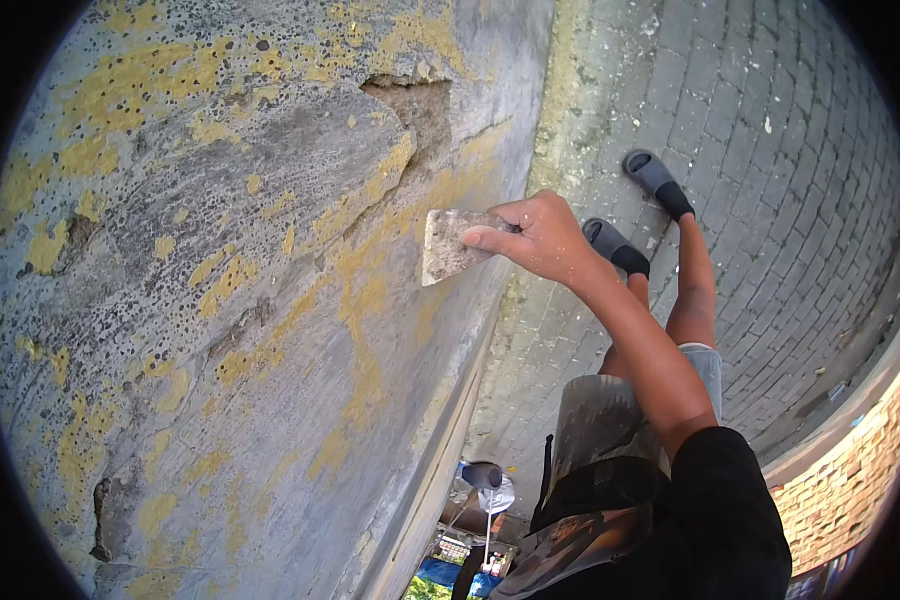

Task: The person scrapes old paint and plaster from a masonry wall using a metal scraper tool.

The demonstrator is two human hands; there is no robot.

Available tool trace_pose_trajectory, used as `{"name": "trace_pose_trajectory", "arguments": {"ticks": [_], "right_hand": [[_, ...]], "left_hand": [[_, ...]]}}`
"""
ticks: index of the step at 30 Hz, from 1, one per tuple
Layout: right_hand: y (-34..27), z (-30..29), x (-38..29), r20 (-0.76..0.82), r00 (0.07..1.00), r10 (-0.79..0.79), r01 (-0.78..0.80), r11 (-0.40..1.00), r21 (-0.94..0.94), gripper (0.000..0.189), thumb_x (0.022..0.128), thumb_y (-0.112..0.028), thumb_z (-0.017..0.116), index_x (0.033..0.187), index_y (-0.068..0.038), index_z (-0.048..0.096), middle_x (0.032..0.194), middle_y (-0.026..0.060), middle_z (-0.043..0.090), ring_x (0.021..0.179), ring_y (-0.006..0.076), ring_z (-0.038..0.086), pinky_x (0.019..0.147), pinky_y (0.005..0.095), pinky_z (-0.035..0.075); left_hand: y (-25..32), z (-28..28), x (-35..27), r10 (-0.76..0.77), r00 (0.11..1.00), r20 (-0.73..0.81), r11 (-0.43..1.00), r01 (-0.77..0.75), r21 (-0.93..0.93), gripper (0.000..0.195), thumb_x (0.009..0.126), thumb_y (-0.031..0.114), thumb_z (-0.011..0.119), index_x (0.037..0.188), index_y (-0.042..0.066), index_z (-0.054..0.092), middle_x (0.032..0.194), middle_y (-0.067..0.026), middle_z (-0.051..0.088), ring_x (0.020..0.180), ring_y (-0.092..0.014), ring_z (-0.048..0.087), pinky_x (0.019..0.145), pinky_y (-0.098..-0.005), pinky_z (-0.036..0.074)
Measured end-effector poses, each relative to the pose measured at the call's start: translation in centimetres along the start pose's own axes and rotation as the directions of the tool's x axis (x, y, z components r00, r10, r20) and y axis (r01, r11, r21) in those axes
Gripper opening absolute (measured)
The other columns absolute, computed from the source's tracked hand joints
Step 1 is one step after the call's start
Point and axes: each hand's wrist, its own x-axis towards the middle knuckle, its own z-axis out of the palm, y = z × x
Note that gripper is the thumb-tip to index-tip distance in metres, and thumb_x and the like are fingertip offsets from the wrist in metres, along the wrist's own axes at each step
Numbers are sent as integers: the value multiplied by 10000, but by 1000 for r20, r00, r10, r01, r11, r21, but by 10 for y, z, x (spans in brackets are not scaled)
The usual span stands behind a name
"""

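My right hand (544, 236) grips a scraper with a broad flat blade (454, 244), its thumb pressed along the blade's face. Pale, crusty residue covers the metal, and the handle is mostly hidden inside the fist. Light specks of dust cling to the hand and wrist. Beyond the blade stands a weathered plaster wall (270, 420) with patches of flaking yellow paint and dark pits. Whether the blade's edge touches the wall, I cannot tell. Above the scraper, a broken hollow (424, 112) exposes rough brown material, and a crack runs down from it. My left hand is out of view.
Grey paving blocks (765, 180) with scattered pale flakes run along the wall's foot. My feet in dark shoes (652, 176) stand close to it. A dark object and a white bundle (497, 495) are near a pale pole (487, 525). A brick wall (844, 480) rises at lower right.
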Motion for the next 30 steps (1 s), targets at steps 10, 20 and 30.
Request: {"name": "trace_pose_trajectory", "arguments": {"ticks": [10,20,30], "right_hand": [[-62,-16,-17,-14,998,-68,67,994,-82,481,776,-483,708,638,-25,654,474,110,484,429,255,468,452,337,371],[-62,-21,-20,12,999,35,-34,996,-80,487,789,-485,697,650,-19,667,467,120,485,426,271,487,452,352,379],[-66,-36,-10,-113,930,-350,289,885,-366,539,769,-592,651,623,-75,687,419,86,499,365,266,496,385,346,384]], "left_hand": [[-11,-13,13,-1,1000,-7,1000,1,20,677,1012,399,304,1473,18,-13,1505,-179,289,1355,-402,255,1077,-555,262],[2,-19,16,-17,1000,1,1000,17,25,700,1011,407,303,1478,11,-37,1503,-181,294,1353,-396,263,1077,-548,272],[17,-29,31,-24,1000,16,999,24,-43,682,1004,425,322,1481,35,30,1519,-161,255,1367,-407,194,1080,-573,233]]}}
